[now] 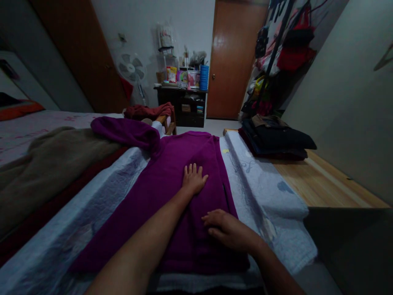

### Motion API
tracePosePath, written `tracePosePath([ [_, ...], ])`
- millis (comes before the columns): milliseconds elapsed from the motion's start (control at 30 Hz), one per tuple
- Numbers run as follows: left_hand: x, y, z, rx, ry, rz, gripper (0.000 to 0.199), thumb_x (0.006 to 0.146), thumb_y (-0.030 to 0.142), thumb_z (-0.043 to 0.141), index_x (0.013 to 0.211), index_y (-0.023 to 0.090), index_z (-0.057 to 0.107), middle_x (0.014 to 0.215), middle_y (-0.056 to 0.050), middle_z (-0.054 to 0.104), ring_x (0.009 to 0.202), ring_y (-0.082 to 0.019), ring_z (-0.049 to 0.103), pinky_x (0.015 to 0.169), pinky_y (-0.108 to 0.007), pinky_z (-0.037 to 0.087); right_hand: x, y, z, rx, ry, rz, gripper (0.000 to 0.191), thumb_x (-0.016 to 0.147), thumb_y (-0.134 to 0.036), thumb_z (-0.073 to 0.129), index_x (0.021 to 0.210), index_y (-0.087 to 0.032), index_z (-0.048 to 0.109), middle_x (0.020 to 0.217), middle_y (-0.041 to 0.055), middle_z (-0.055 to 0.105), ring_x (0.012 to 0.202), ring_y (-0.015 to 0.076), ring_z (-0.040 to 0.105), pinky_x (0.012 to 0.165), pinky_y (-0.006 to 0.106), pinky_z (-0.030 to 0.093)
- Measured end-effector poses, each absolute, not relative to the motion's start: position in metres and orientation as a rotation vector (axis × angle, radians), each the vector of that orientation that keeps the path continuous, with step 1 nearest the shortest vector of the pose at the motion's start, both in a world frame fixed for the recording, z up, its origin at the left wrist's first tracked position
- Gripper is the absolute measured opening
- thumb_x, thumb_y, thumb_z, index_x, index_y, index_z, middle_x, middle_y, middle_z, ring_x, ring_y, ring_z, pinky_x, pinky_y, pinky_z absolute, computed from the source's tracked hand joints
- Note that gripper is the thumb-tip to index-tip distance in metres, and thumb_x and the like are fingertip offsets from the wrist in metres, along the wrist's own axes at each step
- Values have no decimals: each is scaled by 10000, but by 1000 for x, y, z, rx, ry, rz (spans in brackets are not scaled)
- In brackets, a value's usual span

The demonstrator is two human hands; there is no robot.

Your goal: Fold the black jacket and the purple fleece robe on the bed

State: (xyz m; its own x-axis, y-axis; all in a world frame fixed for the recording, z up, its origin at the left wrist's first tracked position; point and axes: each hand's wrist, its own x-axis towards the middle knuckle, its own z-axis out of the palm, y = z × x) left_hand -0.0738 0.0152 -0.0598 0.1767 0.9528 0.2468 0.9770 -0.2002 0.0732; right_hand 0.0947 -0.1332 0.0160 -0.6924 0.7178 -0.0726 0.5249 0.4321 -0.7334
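A purple long-sleeved top lies spread in front of me, its right side folded inward over the body. One sleeve stretches out to the far left. My left hand rests flat on the middle of the top, fingers spread. Nearer to me, my right hand is on or just over the folded right part, its fingers stretched out to the left and the thumb apart. Neither hand grips the cloth. The top's lower hem runs across the near side, partly hidden by my left forearm.
A patterned light-blue cover lies under the top. On the right, a pile of folded dark clothes sits on a wooden board. Brown cloth lies at left. Beyond are a fan, a dark shelf and a door.
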Motion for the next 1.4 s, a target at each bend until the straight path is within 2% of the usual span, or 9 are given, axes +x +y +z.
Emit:
tracePosePath([
  [133, -75, 14, -59, -2443, -1665, -490, 379, 962, 263, 356, 1264, 150, 555, 1380, -140, 532, 1304, -248, 448, 1100, -411, 310, 95, -80, 20, -1268, -2197, 974, 266, 898, -205, 432, 950, -195, 692, 898, 28, 718, 829, 161, 648, 801, 278, 489],
  [267, -74, 15, -61, -2531, -1640, -475, 381, 943, 188, 366, 1283, 179, 536, 1317, -95, 586, 1195, -208, 543, 1003, -345, 421, 80, -11, -3, -1338, -2022, 645, 368, 857, -132, 420, 1157, -170, 630, 1197, 87, 656, 1124, 188, 589, 1016, 336, 417],
  [400, -77, 15, -66, -2402, -1733, -494, 451, 935, 290, 419, 1370, 184, 472, 1448, -128, 463, 1374, -287, 355, 1123, -453, 276, 65, 31, -36, -1530, -2057, 394, 453, 875, -129, 397, 1305, -80, 533, 1433, 175, 469, 1357, 237, 392, 1119, 416, 311],
  [633, -81, 17, -53, -2415, -1957, -329, 523, 931, 479, 401, 1349, 178, 495, 1419, -183, 476, 1316, -325, 428, 1070, -461, 336, 61, 30, -51, -1724, -2204, 237, 487, 939, -269, 401, 1406, -140, 449, 1516, 123, 366, 1420, 280, 271, 1124, 474, 267],
  [833, -68, 63, -12, -2380, -2178, -290, 337, 942, 278, 363, 1150, 173, 605, 1114, -145, 649, 1034, -269, 624, 905, -411, 471, 63, 33, -54, -1707, -2200, 253, 497, 935, -273, 403, 1407, -122, 445, 1510, 143, 370, 1418, 274, 277, 1126, 465, 276],
  [967, -58, 102, -21, -2512, -1966, -508, 421, 919, 153, 348, 1301, 173, 524, 1351, -98, 559, 1267, -202, 484, 1063, -329, 368, 69, 36, -63, -1598, -2173, 301, 479, 927, -220, 378, 1374, -79, 475, 1477, 158, 417, 1409, 239, 304, 1148, 432, 276],
  [1067, -56, 115, -45, -2604, -1910, -483, 458, 949, 199, 321, 1387, 181, 452, 1487, -54, 435, 1394, -201, 332, 1147, -371, 264, 73, 39, -72, -1513, -2109, 316, 467, 914, -171, 340, 1339, -83, 512, 1434, 152, 474, 1372, 227, 373, 1144, 430, 303],
  [1233, -58, 113, -68, -2585, -1878, -494, 522, 969, 413, 317, 1440, 199, 390, 1541, -57, 345, 1441, -223, 236, 1183, -430, 171, 77, 43, -83, -1468, -2012, 352, 531, 877, -143, 341, 1396, -114, 449, 1442, 149, 462, 1370, 232, 376, 1139, 478, 312],
  [1400, -58, 112, -66, -2603, -1868, -484, 529, 964, 402, 318, 1452, 204, 376, 1543, -64, 339, 1447, -226, 220, 1183, -442, 166, 79, 65, -92, -1459, -1985, 414, 564, 860, -158, 353, 1419, -107, 416, 1482, 151, 407, 1408, 237, 307, 1160, 492, 259],
])
